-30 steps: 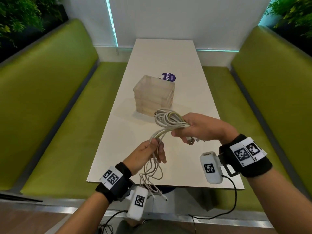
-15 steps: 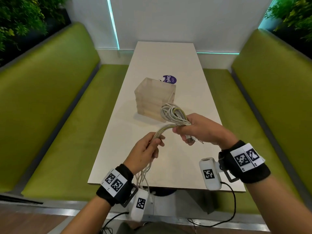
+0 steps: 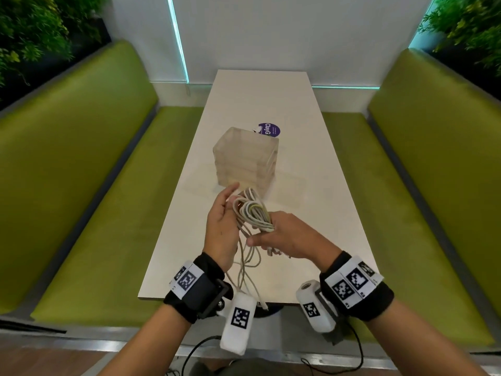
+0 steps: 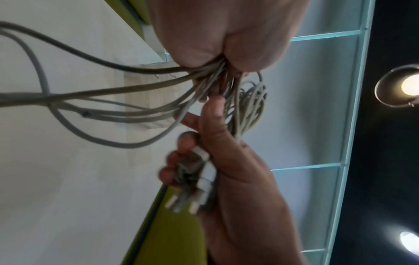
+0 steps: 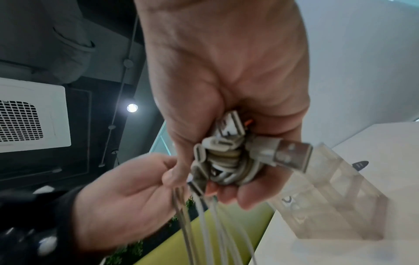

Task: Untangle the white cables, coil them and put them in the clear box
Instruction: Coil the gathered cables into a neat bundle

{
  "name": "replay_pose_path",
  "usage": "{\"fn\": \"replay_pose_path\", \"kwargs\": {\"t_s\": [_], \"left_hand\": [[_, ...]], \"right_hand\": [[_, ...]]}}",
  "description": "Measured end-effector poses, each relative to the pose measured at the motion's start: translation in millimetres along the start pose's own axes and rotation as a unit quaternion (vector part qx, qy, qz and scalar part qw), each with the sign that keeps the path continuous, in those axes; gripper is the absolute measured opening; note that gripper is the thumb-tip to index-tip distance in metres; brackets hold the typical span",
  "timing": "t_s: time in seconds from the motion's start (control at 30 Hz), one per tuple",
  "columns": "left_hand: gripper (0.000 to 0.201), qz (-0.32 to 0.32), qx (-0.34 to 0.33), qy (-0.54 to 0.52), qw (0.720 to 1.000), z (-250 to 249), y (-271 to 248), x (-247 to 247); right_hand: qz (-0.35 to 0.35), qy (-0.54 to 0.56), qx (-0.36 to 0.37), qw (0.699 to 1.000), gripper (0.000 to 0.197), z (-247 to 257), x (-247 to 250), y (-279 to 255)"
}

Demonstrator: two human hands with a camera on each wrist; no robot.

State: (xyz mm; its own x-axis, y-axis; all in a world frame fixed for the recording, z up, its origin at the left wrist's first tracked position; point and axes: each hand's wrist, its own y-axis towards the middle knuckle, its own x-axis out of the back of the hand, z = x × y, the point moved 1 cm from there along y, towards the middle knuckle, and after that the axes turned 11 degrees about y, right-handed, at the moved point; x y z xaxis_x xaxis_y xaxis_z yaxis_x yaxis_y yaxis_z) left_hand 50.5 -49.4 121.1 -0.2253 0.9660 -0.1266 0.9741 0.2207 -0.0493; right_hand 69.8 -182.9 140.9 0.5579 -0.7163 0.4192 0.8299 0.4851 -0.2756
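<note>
My right hand grips a coiled bundle of white cables above the near half of the white table. USB plugs stick out of that fist in the right wrist view. My left hand stands upright against the coil's left side, and the loose strands are pinched between its thumb and fingers. More strands hang down past the table's near edge. The clear box stands just beyond both hands, open at the top.
A purple round sticker lies behind the box. Green benches run along both sides of the table, with one on the right. Plants fill the upper corners.
My left hand has risen from near the table's edge to the coil, carrying strands up with it. The right hand has drawn slightly toward me with the coil.
</note>
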Motion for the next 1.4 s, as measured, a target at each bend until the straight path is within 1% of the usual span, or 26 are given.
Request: {"fn": "replay_pose_path", "kwargs": {"t_s": [0.07, 0.13, 0.23, 0.27, 0.37, 0.43, 0.47, 0.5, 0.57, 0.6, 0.63, 0.67, 0.73, 0.77, 0.8, 0.83, 0.9, 1.0, 1.07, 1.17, 1.2, 1.27, 1.33, 1.4], "left_hand": [[0.028, 0.004, 0.017, -0.033, 0.999, -1.5, 0.8, -2.9], [0.028, 0.015, 0.052, -0.091, 0.994, -3.8, 1.4, -3.7], [0.026, 0.034, 0.098, -0.176, 0.979, -4.3, 1.0, -1.9], [0.026, 0.039, 0.106, -0.194, 0.974, -4.3, 1.3, -0.3], [0.029, 0.076, 0.118, -0.212, 0.967, -7.9, 2.7, 2.3], [0.034, 0.106, 0.114, -0.204, 0.966, -13.5, 2.3, 4.1], [0.042, 0.126, 0.098, -0.189, 0.969, -16.3, 1.5, 5.5], [0.054, 0.147, 0.075, -0.154, 0.974, -18.1, 1.0, 6.6], [0.080, 0.184, 0.022, -0.029, 0.982, -18.9, 1.0, 8.1], [0.085, 0.193, 0.004, 0.041, 0.980, -17.6, 1.6, 7.0], [0.085, 0.187, -0.007, 0.094, 0.978, -17.8, 1.4, 4.9], [0.080, 0.168, -0.013, 0.118, 0.979, -17.9, 2.1, 3.3], [0.054, 0.116, -0.028, 0.113, 0.986, -18.2, 1.7, 2.6], [0.040, 0.099, -0.036, 0.106, 0.989, -18.6, 1.2, 3.2], [0.030, 0.096, -0.038, 0.091, 0.990, -19.3, 1.3, 3.6], [0.026, 0.100, -0.033, 0.073, 0.992, -19.5, 1.6, 3.7], [0.027, 0.113, -0.018, 0.027, 0.993, -20.7, 3.6, 4.7], [0.029, 0.126, -0.009, -0.014, 0.992, -23.5, 5.6, 5.5], [0.029, 0.136, -0.008, 0.006, 0.991, -26.9, 2.2, 6.4], [0.027, 0.141, -0.025, 0.078, 0.987, -27.1, -3.2, 7.7], [0.026, 0.147, -0.035, 0.097, 0.984, -25.7, -4.1, 8.1], [0.028, 0.167, -0.048, 0.117, 0.978, -23.0, -6.0, 8.9], [0.028, 0.167, -0.050, 0.121, 0.977, -22.5, -6.8, 9.2], [0.028, 0.157, -0.057, 0.112, 0.980, -24.3, -5.5, 8.2]], "right_hand": [[-0.002, 0.004, 0.004, 1.000, 0.029, -2.2, -7.9, -0.9], [-0.018, 0.029, 0.010, 0.999, 0.036, -5.3, -14.0, 1.1], [-0.033, 0.070, 0.010, 0.997, 0.053, -9.3, -15.3, 3.4], [-0.028, 0.085, 0.007, 0.996, 0.051, -11.9, -14.6, 4.9], [-0.003, 0.176, 0.002, 0.984, 0.025, -12.7, -10.7, 3.7], [0.015, 0.189, -0.003, 0.982, 0.021, -11.1, -8.8, 2.0], [0.024, 0.187, -0.005, 0.982, 0.019, -9.9, -9.1, 0.9], [0.034, 0.185, -0.005, 0.982, 0.015, -8.5, -10.0, -0.5], [0.044, 0.178, 0.005, 0.983, 0.008, -8.2, -12.7, -0.1], [0.042, 0.165, 0.014, 0.985, 0.007, -8.9, -14.3, 0.9], [0.039, 0.148, 0.023, 0.988, 0.008, -8.7, -16.0, 1.2], [0.035, 0.137, 0.031, 0.989, 0.009, -7.6, -17.6, 0.9], [0.037, 0.121, 0.038, 0.991, 0.006, -7.2, -21.3, 1.0], [0.039, 0.111, 0.039, 0.992, 0.008, -6.6, -21.6, 0.8], [0.041, 0.105, 0.039, 0.993, 0.009, -6.6, -21.0, 0.9], [0.047, 0.108, 0.041, 0.992, 0.009, -6.4, -19.4, 0.8], [0.072, 0.136, 0.051, 0.987, 0.012, -5.1, -15.6, 1.6], [0.133, 0.210, 0.067, 0.966, 0.027, -3.3, -13.0, 0.2], [0.164, 0.237, 0.069, 0.955, 0.036, -4.6, -14.1, 0.1], [0.229, 0.257, 0.064, 0.937, 0.047, -8.1, -18.1, -2.4], [0.242, 0.259, 0.053, 0.933, 0.044, -10.2, -17.6, -3.0], [0.248, 0.243, 0.045, 0.937, 0.032, -12.9, -14.0, -1.9], [0.241, 0.214, 0.060, 0.945, 0.022, -9.4, -12.0, -0.7], [0.224, 0.220, 0.084, 0.946, 0.015, -5.2, -14.4, -1.3]]}}
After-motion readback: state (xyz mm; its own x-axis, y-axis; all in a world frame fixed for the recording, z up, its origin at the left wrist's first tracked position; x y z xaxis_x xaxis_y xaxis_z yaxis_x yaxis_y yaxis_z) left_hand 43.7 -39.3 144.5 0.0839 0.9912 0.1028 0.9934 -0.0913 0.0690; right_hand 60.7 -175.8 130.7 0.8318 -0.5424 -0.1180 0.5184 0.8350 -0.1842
